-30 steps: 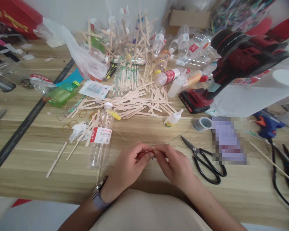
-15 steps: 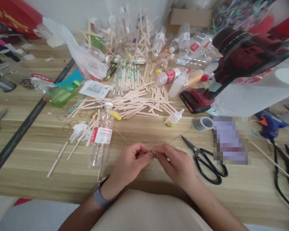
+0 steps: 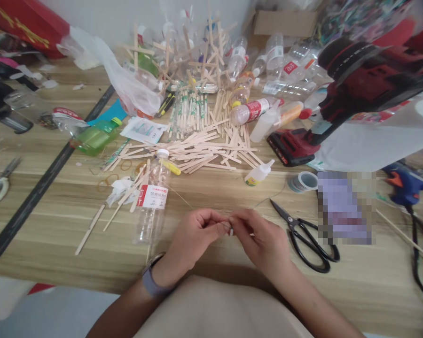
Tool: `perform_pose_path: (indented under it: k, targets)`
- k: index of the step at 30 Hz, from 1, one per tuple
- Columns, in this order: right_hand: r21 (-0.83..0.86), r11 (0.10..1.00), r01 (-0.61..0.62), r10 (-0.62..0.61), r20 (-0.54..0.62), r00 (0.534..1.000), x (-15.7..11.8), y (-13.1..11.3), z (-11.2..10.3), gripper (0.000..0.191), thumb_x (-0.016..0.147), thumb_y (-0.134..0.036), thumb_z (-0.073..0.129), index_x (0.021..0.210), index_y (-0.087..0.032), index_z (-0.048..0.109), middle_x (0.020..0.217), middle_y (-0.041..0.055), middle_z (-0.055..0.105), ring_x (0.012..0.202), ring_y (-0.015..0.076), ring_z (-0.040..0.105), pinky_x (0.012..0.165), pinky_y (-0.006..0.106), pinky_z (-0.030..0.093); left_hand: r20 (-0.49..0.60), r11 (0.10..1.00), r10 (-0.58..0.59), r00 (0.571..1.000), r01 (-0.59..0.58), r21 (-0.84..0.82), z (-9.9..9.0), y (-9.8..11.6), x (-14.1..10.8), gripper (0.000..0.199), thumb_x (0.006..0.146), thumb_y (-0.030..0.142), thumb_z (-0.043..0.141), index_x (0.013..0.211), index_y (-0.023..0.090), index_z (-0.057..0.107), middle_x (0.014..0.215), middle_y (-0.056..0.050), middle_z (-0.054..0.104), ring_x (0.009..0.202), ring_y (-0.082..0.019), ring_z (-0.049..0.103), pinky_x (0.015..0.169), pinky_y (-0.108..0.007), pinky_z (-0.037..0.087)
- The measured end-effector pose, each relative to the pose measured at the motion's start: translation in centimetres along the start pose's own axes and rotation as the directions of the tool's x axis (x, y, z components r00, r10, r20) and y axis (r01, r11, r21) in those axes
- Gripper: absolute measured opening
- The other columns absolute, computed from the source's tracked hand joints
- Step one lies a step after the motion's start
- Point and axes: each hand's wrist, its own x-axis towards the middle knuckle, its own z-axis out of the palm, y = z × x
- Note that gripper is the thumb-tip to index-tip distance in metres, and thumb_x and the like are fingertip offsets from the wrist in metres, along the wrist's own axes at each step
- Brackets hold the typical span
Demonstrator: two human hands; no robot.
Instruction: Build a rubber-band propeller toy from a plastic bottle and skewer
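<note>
Pinching a tiny object at lower center, the left hand (image 3: 197,237) and right hand (image 3: 262,239) meet fingertip to fingertip — black scissors (image 3: 305,234) lying just right, a clear bottle (image 3: 152,202) left.

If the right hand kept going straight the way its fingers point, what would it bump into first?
Most likely the fingertips of the left hand: the right hand points at the left hand, with a small thing pinched there. Exact depth is unclear.

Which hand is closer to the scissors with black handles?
Right. The right hand is just to the left of the black scissors; the left hand is farther left, past the right hand.
</note>
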Motion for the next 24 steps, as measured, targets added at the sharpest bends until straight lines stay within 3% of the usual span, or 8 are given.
perform_pose_path:
  k: [5, 11, 18, 24]
  targets:
    - [-0.021, 0.98, -0.198, 0.197, -0.031, 0.98, -0.1, -0.6, 0.2, 0.011, 0.092, -0.019, 0.045, 0.082, -0.024, 0.045, 0.058, -0.0044, 0.068, 0.046, 0.0132, 0.066, 0.04, 0.017, 0.044, -0.069, 0.996, -0.011, 0.998, 0.005, -0.087, 0.4, -0.1, 0.0, 0.017, 0.073, 0.032, 0.072, 0.072, 0.016, 0.066, 0.059, 0.004, 0.061, 0.049, -0.006, 0.039, 0.047, -0.021, 0.027]
    - [0.091, 0.976, -0.196, 0.204, -0.079, 0.976, -0.3, -1.3, 0.5, 0.013, 0.092, -0.016, 0.042, 0.085, -0.027, 0.041, 0.067, -0.0026, 0.074, 0.056, 0.0147, 0.072, 0.044, 0.018, 0.051, -0.138, 0.988, 0.064, 0.988, -0.082, -0.132, 0.7, -0.4, -0.3, 0.018, 0.074, 0.031, 0.073, 0.075, 0.017, 0.062, 0.057, 0.005, 0.059, 0.051, -0.007, 0.046, 0.051, -0.02, 0.034]
    - [0.132, 0.972, -0.192, 0.193, 0.009, 0.981, -0.2, -0.8, 0.0, 0.013, 0.095, -0.016, 0.044, 0.086, -0.025, 0.044, 0.06, -0.0062, 0.067, 0.048, 0.011, 0.067, 0.045, 0.016, 0.048, 0.017, 0.99, 0.045, 0.999, -0.042, -0.137, 0.2, -0.2, -0.2, 0.013, 0.075, 0.028, 0.072, 0.078, 0.016, 0.069, 0.065, 0.001, 0.068, 0.061, -0.011, 0.06, 0.061, -0.023, 0.045]
    - [0.186, 0.968, -0.17, 0.153, 0.102, 0.983, 0.4, -0.4, -0.3, 0.014, 0.094, -0.016, 0.05, 0.082, -0.023, 0.051, 0.058, -0.0064, 0.063, 0.046, 0.0085, 0.06, 0.046, 0.015, 0.044, 0.067, 0.994, 0.063, 0.996, -0.057, -0.09, -0.1, -0.2, 0.2, 0.009, 0.077, 0.024, 0.07, 0.079, 0.016, 0.073, 0.069, 0.0, 0.071, 0.067, -0.013, 0.063, 0.066, -0.024, 0.047]
